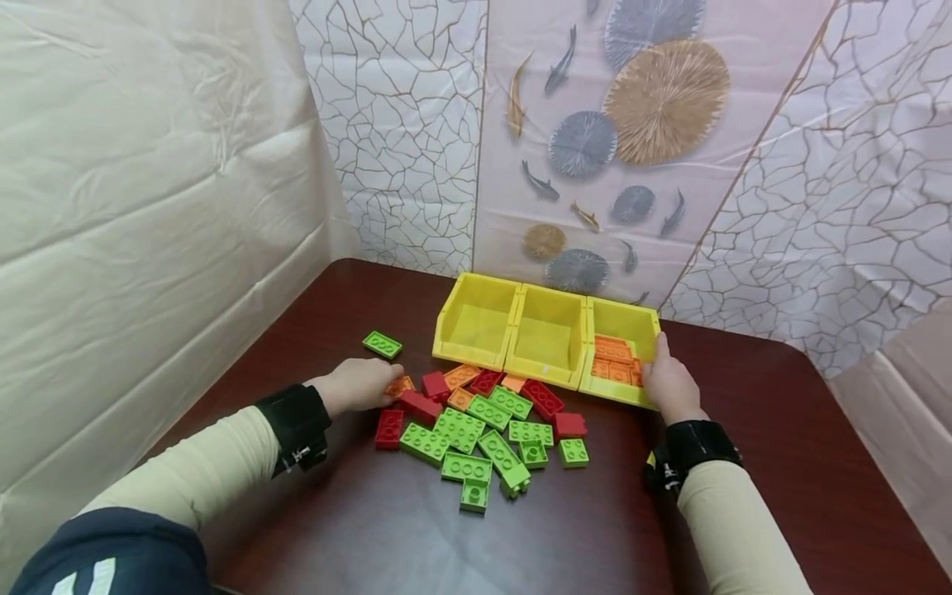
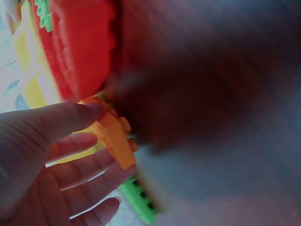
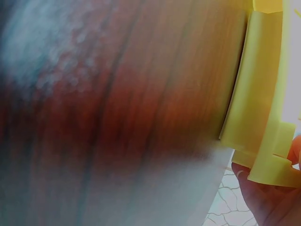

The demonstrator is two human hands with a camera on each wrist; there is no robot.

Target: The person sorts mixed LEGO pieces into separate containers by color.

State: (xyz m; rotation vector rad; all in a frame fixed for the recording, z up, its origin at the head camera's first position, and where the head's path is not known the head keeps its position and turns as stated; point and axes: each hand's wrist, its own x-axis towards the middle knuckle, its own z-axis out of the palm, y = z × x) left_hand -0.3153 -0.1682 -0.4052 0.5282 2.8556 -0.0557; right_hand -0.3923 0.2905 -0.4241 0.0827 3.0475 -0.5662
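At the left edge of the brick pile, my left hand (image 1: pixel 359 385) pinches an orange toy brick (image 2: pixel 114 139) between thumb and fingers. A red brick (image 2: pixel 84 47) lies right beside it in the left wrist view. My right hand (image 1: pixel 673 387) grips the right side wall of the rightmost yellow bin (image 1: pixel 625 321), with the thumb over its rim. Several orange bricks (image 1: pixel 613 360) lie inside that bin. In the right wrist view, the bin's yellow front (image 3: pixel 251 94) fills the right side, and the right hand (image 3: pixel 273 202) is partly hidden behind the wall.
Two more yellow bins, the left one (image 1: pixel 476 318) and the middle one (image 1: pixel 550 330), join the right bin in a row. Several green bricks (image 1: pixel 459 430) and red bricks (image 1: pixel 389 429) lie before them on the dark table (image 1: pixel 565 537). One green brick (image 1: pixel 383 345) lies apart, far left.
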